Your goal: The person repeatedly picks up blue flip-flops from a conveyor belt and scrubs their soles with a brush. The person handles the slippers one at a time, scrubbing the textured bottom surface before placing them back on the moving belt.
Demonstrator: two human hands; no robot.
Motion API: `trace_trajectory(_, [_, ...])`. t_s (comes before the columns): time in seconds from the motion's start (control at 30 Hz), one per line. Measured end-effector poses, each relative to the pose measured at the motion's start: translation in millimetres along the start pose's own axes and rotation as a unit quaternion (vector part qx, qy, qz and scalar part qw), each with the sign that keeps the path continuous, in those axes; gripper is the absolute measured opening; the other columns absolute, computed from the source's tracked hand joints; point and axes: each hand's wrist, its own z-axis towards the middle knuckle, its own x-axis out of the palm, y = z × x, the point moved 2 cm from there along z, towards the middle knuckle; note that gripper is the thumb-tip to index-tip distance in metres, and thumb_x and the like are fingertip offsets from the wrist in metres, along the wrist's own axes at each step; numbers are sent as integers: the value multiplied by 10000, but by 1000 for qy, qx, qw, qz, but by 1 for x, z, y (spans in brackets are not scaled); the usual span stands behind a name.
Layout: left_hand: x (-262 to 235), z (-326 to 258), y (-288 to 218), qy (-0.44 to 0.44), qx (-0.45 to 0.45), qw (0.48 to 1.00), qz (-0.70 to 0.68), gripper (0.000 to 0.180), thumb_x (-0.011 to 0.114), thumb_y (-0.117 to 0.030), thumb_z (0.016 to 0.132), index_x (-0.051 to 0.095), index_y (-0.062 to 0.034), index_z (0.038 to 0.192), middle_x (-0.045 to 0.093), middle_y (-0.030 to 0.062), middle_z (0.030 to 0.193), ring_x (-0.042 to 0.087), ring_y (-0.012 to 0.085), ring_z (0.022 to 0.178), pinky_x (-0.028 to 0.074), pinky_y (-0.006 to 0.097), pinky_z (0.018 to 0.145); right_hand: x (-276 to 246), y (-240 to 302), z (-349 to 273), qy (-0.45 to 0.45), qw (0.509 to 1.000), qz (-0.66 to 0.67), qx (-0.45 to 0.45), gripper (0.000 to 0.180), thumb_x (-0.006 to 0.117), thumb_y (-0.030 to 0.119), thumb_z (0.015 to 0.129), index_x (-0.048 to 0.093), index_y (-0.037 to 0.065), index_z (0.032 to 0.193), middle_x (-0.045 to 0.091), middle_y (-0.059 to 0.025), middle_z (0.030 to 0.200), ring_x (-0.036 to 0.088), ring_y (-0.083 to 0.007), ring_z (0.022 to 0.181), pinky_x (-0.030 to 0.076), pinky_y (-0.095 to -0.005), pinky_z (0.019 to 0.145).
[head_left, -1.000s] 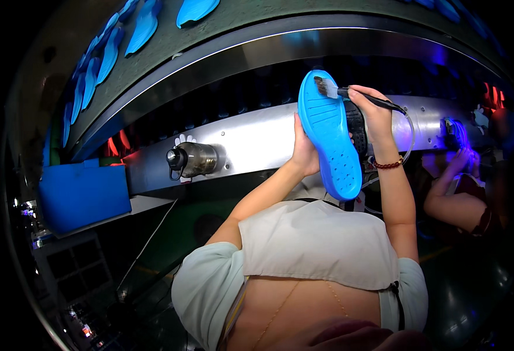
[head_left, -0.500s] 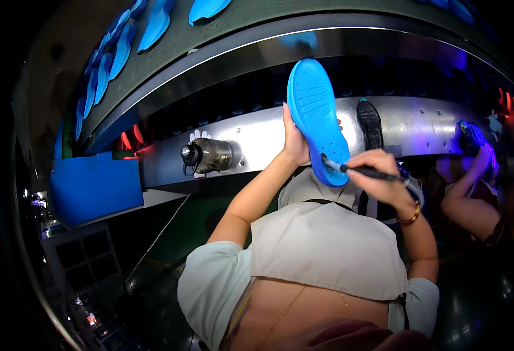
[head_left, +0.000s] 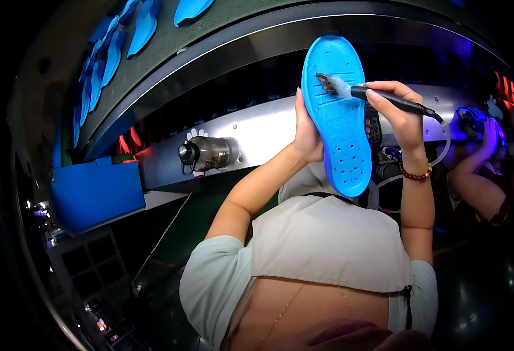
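Note:
A bright blue shoe sole [head_left: 342, 126] is held up in front of me, its grooved and dotted face toward the camera. My left hand [head_left: 308, 130] grips it along its left edge, the thumb showing and the other fingers hidden behind it. A black-handled brush [head_left: 380, 97] is in my right hand [head_left: 403, 114], pinched between thumb and fingers. The brush's pale, dark-tipped bristles touch the grooved upper part of the sole. From the handle's end a clear tube curves down past my wrist. A dark sole [head_left: 374, 126] is partly hidden behind the blue one.
Several blue soles [head_left: 112, 58] lie on the green conveyor belt [head_left: 222, 26] at upper left. On the metal ledge [head_left: 263, 126] stands a dark bottle [head_left: 205, 153]. A blue bin [head_left: 98, 190] is at left. At right, another person's hand [head_left: 490, 137] holds a shoe under violet light.
The brush has moved up from the dotted lower end of the sole to the grooved upper part. The sole has shifted up and right and stands more upright.

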Motion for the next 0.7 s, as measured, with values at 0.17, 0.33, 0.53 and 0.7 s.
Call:
trace_trajectory(0.17, [7,0,-11,-83,58,994,32,922,102,-771,712,331,-72,1267,464,148,1163,485,262,1031,411,419,874,8,5,-19,220,960,-71,-158,196,636,6,708,623,-31,900,632,-142,860,603,-170,813,476,-256,711])
trace_trajectory(0.33, [9,10,-12,-130,146,977,81,997,73,-814,657,418,-32,1171,550,175,984,558,262,886,466,384,784,0,-5,-11,117,984,-98,-88,175,630,1,709,634,-14,883,643,-105,834,603,-157,816,473,-271,760])
trace_trajectory(0.53, [2,16,-24,12,237,971,33,1046,103,-861,590,405,-35,1157,550,224,935,556,345,795,464,455,729,-6,0,-23,93,988,-58,-109,163,643,-21,675,639,-3,837,630,-129,857,599,-202,814,471,-303,749])
trace_trajectory(0.7, [3,16,-44,13,270,960,66,1060,102,-870,578,477,-19,1089,564,217,886,554,338,764,457,440,698,0,3,-36,227,940,-166,-194,206,687,14,635,655,44,837,639,-94,829,582,-197,841,449,-312,756])
